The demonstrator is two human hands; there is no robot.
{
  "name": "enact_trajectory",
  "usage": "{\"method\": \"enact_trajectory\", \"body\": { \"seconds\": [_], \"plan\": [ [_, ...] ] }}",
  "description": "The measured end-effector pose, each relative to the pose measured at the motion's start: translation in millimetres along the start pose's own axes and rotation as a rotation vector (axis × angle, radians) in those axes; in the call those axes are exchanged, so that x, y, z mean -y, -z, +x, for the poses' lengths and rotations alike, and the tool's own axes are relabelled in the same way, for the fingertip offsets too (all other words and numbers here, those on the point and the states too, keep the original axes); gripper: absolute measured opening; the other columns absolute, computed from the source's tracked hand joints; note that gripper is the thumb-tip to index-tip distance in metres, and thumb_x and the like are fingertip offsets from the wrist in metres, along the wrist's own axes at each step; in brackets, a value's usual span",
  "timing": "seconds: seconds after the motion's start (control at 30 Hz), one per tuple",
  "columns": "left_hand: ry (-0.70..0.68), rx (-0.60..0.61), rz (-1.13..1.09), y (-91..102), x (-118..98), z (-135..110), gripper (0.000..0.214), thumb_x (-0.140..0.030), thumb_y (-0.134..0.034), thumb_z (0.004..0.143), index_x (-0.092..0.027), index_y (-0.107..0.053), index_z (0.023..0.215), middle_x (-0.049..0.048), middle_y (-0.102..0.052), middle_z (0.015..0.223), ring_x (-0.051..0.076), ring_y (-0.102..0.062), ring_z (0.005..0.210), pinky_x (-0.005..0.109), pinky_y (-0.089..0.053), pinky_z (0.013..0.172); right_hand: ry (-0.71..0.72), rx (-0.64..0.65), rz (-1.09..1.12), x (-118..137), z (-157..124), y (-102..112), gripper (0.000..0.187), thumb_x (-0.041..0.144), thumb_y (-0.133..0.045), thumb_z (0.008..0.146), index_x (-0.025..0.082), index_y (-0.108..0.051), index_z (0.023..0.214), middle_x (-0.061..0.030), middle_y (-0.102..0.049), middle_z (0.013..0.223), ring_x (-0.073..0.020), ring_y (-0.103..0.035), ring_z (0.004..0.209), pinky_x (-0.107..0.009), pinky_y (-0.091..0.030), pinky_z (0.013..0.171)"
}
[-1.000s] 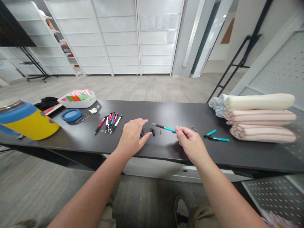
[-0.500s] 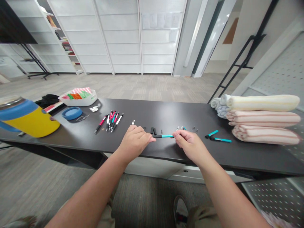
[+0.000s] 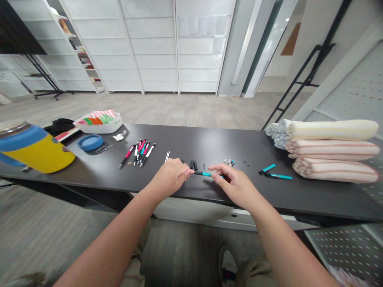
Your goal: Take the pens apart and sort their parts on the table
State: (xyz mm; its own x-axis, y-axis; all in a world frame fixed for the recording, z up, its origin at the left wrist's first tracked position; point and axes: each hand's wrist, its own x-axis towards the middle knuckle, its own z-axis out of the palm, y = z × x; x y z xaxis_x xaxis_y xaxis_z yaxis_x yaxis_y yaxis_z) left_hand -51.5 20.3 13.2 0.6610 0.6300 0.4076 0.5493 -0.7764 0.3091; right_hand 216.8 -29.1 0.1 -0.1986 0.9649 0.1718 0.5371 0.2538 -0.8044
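Note:
A turquoise pen (image 3: pixel 206 174) with a black grip lies level between my hands, above the dark table's front edge. My left hand (image 3: pixel 172 174) is closed on its black end. The thumb and a finger of my right hand (image 3: pixel 235 184) pinch the turquoise barrel; the index finger reaches out above it. Behind my hands lie black pen grips (image 3: pixel 193 164), a small dark part (image 3: pixel 204 166), metal tips (image 3: pixel 229 162) and thin refills (image 3: pixel 167 156). To the right of my right hand rest turquoise barrels (image 3: pixel 279 176) and small metal bits (image 3: pixel 246 163).
Assembled pens (image 3: pixel 140 152) form a pile left of my hands. Farther left stand a blue lid (image 3: pixel 90 142), a white basket (image 3: pixel 100 126) of colourful packets and a big yellow-blue jug (image 3: pixel 38 149). Rolled towels (image 3: pixel 332 149) are stacked on the right of the table (image 3: pixel 185 137).
My right hand has shifted its hold along the pen, and its index finger now extends leftward. The pen and my left hand have moved slightly to the left.

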Motion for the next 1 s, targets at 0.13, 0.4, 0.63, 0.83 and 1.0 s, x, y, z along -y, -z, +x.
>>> {"method": "enact_trajectory", "body": {
  "seconds": [0.13, 0.4, 0.63, 0.83, 1.0],
  "plan": [
    [-0.023, 0.048, 0.065, -1.4, -5, 2, 0.046, -0.038, -0.038, 0.112, -0.019, -0.064, 0.078, 0.0056, -0.069, 0.077, 0.022, -0.061, 0.079, 0.036, -0.04, 0.079, 0.167, 0.058, -0.164, 11, -1, 0, 0.028, 0.039, -0.052, 0.107, 0.024, -0.075, 0.101, -0.0045, -0.077, 0.097, -0.0206, -0.07, 0.091, -0.033, -0.048, 0.084],
    [-0.028, 0.026, 0.069, -1.3, -6, 2, 0.048, -0.039, -0.037, 0.112, -0.019, -0.063, 0.077, 0.0052, -0.068, 0.076, 0.021, -0.06, 0.079, 0.036, -0.04, 0.078, 0.13, 0.072, -0.247, 10, -4, -5, 0.019, 0.039, -0.058, 0.104, 0.025, -0.069, 0.111, -0.0026, -0.076, 0.102, -0.0201, -0.069, 0.09, -0.031, -0.047, 0.078],
    [-0.061, 0.04, 0.122, -3.3, -7, 3, 0.044, -0.037, -0.042, 0.111, -0.019, -0.063, 0.076, 0.0044, -0.069, 0.076, 0.022, -0.059, 0.078, 0.036, -0.038, 0.076, 0.19, 0.048, -0.263, 14, -4, -6, 0.015, 0.036, -0.06, 0.103, 0.024, -0.07, 0.102, -0.0048, -0.075, 0.099, -0.0208, -0.068, 0.089, -0.032, -0.048, 0.08],
    [-0.072, 0.064, 0.141, -3.3, -6, 4, 0.043, -0.035, -0.044, 0.111, -0.018, -0.064, 0.077, 0.0039, -0.069, 0.076, 0.022, -0.059, 0.077, 0.036, -0.037, 0.074, 0.227, 0.087, -0.226, 15, -4, -6, 0.025, 0.036, -0.05, 0.108, 0.024, -0.072, 0.108, -0.0048, -0.078, 0.106, -0.0213, -0.07, 0.099, -0.033, -0.048, 0.088],
    [-0.065, 0.079, 0.154, -5.1, -5, 5, 0.043, -0.037, -0.046, 0.111, -0.018, -0.064, 0.077, 0.004, -0.071, 0.078, 0.022, -0.06, 0.079, 0.036, -0.037, 0.074, 0.133, 0.051, -0.278, 12, -5, -7, 0.013, 0.036, -0.062, 0.101, 0.024, -0.066, 0.105, -0.0029, -0.076, 0.098, -0.0201, -0.069, 0.085, -0.031, -0.047, 0.075]
  ]
}}
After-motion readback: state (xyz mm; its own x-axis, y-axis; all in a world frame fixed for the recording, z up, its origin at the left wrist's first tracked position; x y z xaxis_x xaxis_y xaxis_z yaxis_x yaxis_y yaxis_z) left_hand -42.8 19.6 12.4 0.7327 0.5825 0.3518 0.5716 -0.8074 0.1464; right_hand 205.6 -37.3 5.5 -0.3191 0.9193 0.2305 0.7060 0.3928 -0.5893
